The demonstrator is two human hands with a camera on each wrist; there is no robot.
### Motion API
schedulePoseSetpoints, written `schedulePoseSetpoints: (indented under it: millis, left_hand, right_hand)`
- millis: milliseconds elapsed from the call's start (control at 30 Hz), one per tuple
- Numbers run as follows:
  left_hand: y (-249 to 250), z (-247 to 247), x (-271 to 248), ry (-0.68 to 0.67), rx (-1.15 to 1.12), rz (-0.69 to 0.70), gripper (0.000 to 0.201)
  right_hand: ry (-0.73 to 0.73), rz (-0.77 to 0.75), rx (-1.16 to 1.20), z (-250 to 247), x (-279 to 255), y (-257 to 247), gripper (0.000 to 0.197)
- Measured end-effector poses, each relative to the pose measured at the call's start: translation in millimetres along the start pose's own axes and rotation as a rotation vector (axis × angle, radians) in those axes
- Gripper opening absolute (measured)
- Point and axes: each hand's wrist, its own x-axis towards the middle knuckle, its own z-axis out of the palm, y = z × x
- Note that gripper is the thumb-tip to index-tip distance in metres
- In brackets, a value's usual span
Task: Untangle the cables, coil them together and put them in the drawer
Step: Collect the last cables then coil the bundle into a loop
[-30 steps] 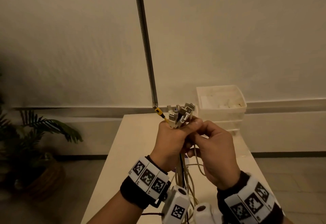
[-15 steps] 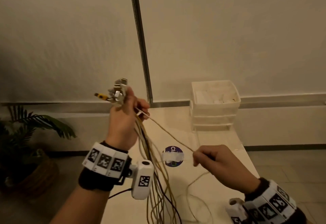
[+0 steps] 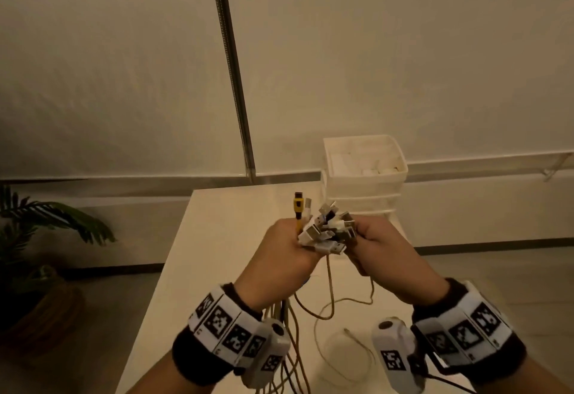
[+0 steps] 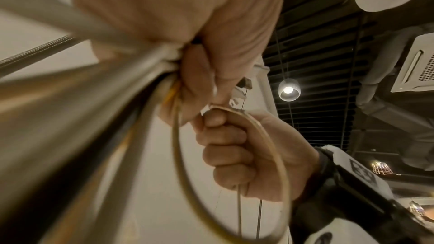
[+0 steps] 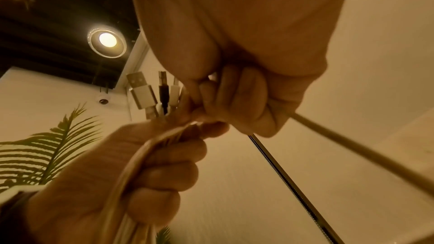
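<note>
Table [image 3: 217, 238] below; left hand [image 3: 284, 257] fists cables [image 3: 323, 229]; right hand [image 3: 385, 254] pinches one, wrist-view only.

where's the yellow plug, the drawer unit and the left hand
yellow plug [image 3: 298, 206], head view, on its yellow housing
drawer unit [image 3: 363, 195], head view, on its front wall
left hand [image 3: 281, 258], head view, on its back

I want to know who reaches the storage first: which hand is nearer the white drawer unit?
Right. The right hand sits just in front of the white drawer unit, beneath its front edge; the left hand is farther off, to its left.
</note>
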Motion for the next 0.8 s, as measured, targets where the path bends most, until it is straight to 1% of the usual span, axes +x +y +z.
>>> schedulePoseSetpoints:
  millis: [67,100,167,200,233,267,300,367,400,433,500,533,567,600,633,700,733,767,800]
  left_hand:
    - [-6,-2,3,0.011,0.036,-0.013,0.020]
    - [-7,-4,4,-0.015,0.080,-0.001,0.021]
    - [-3,-8,2,-0.095,0.146,0.028,0.013]
    - [1,-10,1,-0.094,0.148,0.042,0.012]
    - [3,-14,1,-0.048,0.143,0.048,0.022]
    - [5,-19,1,0.037,0.119,0.038,0.030]
    - [1,-26,3,0.155,0.072,0.013,0.033]
    - [-10,-45,9,0.408,-0.047,-0.060,0.030]
    - [-15,-55,11,0.499,-0.086,-0.089,0.028]
    - [-21,-64,13,0.559,-0.081,-0.106,0.024]
    - [-25,-72,12,0.606,0.039,-0.087,0.014]
    - [-24,-72,10,0.590,0.106,-0.043,0.011]
    - [-21,-69,7,0.545,0.163,0.021,0.014]
    - [-16,-64,5,0.465,0.208,0.090,0.022]
    - [-12,-57,4,0.358,0.252,0.149,0.028]
    - [-6,-39,4,0.130,0.306,0.215,0.030]
    - [-5,-29,4,0.057,0.323,0.237,0.029]
    - [-3,-20,5,0.023,0.344,0.248,0.028]
    - [-2,-11,5,0.018,0.356,0.250,0.028]
  right_hand:
    - [-0.015,0.041,0.016,-1,0,1,0.028]
    - [-0.027,0.059,0.024,-1,-1,2,0.029]
    - [-0.052,0.090,0.053,0,-4,4,0.035]
    - [-0.062,0.104,0.084,-1,-5,4,0.037]
    - [-0.064,0.116,0.129,-3,-6,5,0.036]
    - [-0.057,0.125,0.174,-6,-7,6,0.035]
    - [-0.044,0.130,0.206,-10,-8,8,0.035]
    - [-0.016,0.138,0.199,-19,-12,15,0.035]
    - [-0.006,0.145,0.172,-21,-14,18,0.036]
    - [0.000,0.156,0.146,-23,-16,20,0.036]
    - [0.011,0.178,0.118,-22,-18,24,0.036]
    - [0.020,0.185,0.108,-21,-17,24,0.036]
    - [0.028,0.190,0.097,-19,-16,23,0.036]
    - [0.032,0.190,0.083,-17,-15,21,0.036]
    - [0.029,0.186,0.073,-14,-13,18,0.037]
    - [0.007,0.171,0.082,-9,-10,11,0.037]
    - [-0.008,0.167,0.106,-7,-8,7,0.036]
    - [-0.022,0.167,0.142,-6,-5,4,0.034]
    - [-0.037,0.172,0.184,-6,-3,2,0.031]
